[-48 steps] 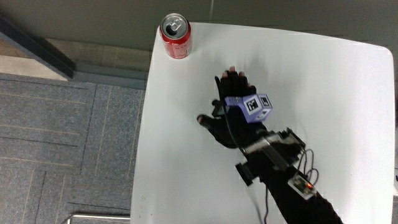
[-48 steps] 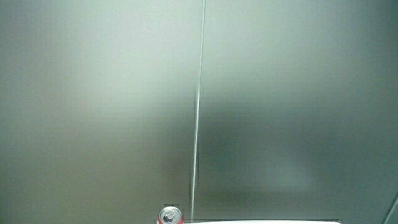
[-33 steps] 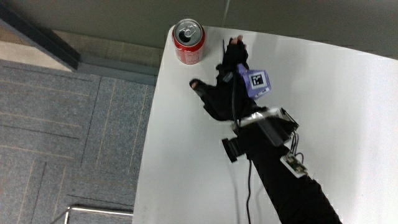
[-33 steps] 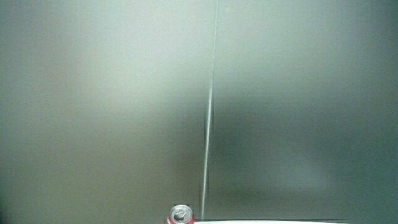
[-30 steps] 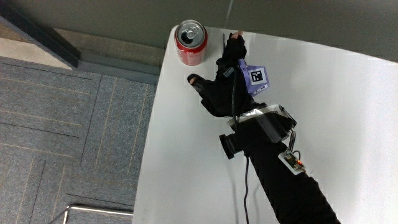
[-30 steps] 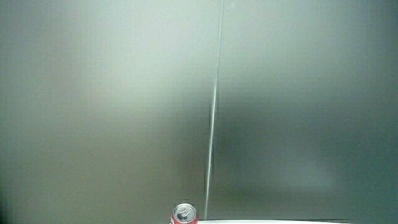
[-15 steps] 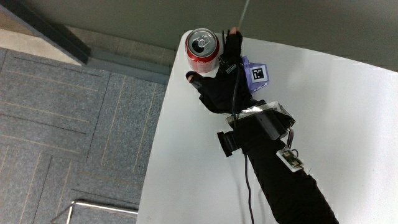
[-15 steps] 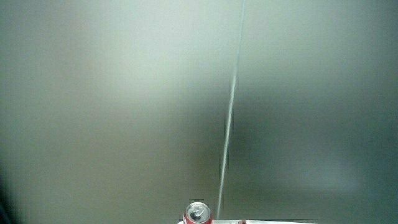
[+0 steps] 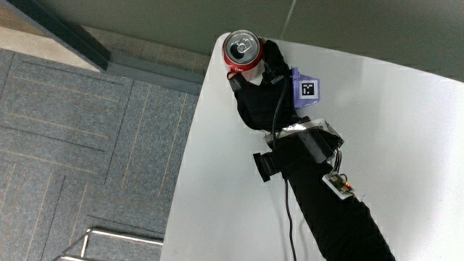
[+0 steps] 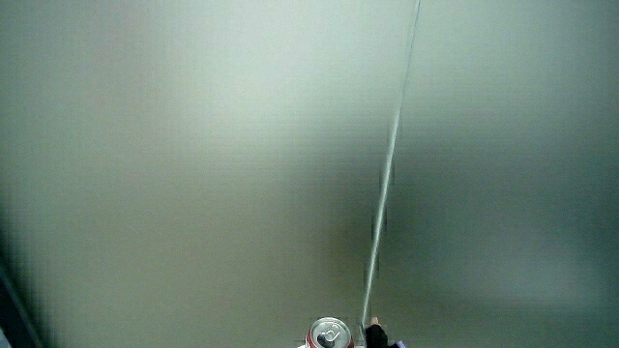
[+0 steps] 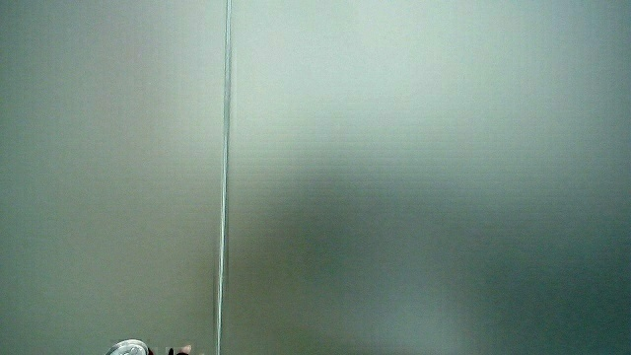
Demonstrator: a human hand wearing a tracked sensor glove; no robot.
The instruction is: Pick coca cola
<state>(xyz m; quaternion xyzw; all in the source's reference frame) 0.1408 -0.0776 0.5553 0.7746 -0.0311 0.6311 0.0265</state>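
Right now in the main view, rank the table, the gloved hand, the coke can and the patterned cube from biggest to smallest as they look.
1. table
2. hand
3. coke can
4. patterned cube; can and cube look close, so that order is unsure.

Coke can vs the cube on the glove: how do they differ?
The coke can is a red cylinder with a silver top, standing at the table's corner; the cube is purple with a black-and-white pattern, riding on the hand. The can is bigger. The hand touches both.

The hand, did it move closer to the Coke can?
Yes. The hand has moved across the white table toward the corner where the Coca-Cola can stands, and its fingers now wrap the can.
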